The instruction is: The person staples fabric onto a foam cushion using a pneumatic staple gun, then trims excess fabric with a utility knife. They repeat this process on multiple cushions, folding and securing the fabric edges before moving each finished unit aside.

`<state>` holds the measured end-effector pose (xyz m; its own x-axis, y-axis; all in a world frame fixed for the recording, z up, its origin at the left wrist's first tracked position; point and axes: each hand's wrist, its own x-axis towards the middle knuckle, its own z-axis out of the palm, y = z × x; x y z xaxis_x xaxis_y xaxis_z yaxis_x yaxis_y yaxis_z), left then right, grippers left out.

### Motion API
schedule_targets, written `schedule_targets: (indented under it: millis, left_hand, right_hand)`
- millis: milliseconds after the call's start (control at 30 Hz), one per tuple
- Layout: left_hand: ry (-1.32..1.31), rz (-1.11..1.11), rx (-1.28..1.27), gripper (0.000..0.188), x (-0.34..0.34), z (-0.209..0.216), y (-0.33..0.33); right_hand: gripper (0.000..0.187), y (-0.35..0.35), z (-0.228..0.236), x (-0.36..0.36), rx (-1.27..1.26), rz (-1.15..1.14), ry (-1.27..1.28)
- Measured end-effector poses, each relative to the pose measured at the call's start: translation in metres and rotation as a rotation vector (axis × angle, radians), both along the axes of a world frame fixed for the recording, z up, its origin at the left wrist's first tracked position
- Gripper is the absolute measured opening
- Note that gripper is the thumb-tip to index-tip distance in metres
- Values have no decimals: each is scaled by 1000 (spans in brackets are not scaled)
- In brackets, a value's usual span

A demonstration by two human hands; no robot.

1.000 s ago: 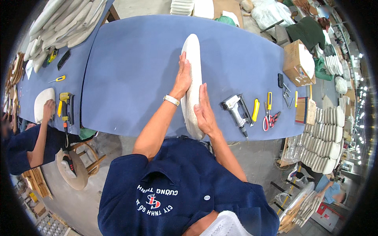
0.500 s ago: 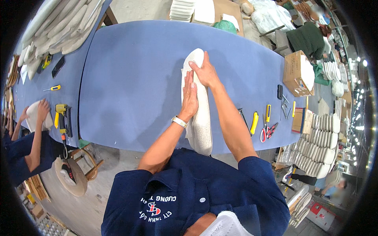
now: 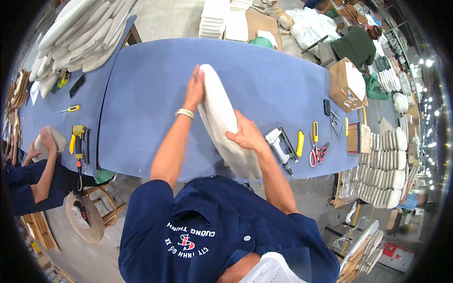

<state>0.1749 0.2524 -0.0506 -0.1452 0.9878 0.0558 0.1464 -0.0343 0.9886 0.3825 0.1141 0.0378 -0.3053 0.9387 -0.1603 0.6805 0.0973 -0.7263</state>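
Note:
A long cream-white upholstered cushion (image 3: 222, 120) lies tilted on the blue table (image 3: 141, 104), running from the table's middle toward its near edge. My left hand (image 3: 194, 89) grips the cushion's far end from the left side; a bracelet sits on that wrist. My right hand (image 3: 245, 134) presses on the cushion's right side near its middle. The near end of the cushion hangs at the table's edge above my chest.
Right of the cushion lie a grey staple gun (image 3: 279, 146), a yellow utility knife (image 3: 300, 143), red scissors (image 3: 315, 154) and a cardboard box (image 3: 346, 84). A co-worker's hands (image 3: 41, 141) hold a cushion at far left, near a yellow staple gun (image 3: 78, 137). Stacked cushions (image 3: 71, 33) fill the back left.
My left hand has moved up to the cushion's far end, my right hand has come back to its middle, and the cushion is now tipped onto its side.

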Motion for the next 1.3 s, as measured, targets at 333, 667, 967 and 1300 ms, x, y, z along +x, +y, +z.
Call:
schedule_targets:
  millis: [333,667,967,1300]
  left_hand:
    - [-138,187,200,60,-90,57,-153]
    - [82,-128,-267,54,65,-27,-191]
    - [389,-217,22,58,99,36,-209]
    - [338,-585,89,98,126,12,-212]
  right_hand:
    - [77,66,147,24,294,623,-229]
    - [71,56,-84,122,207,11,-240]
    - [57,-31,-106,62,296,-735,390]
    - [57,-29,-72,77,311,-963,595]
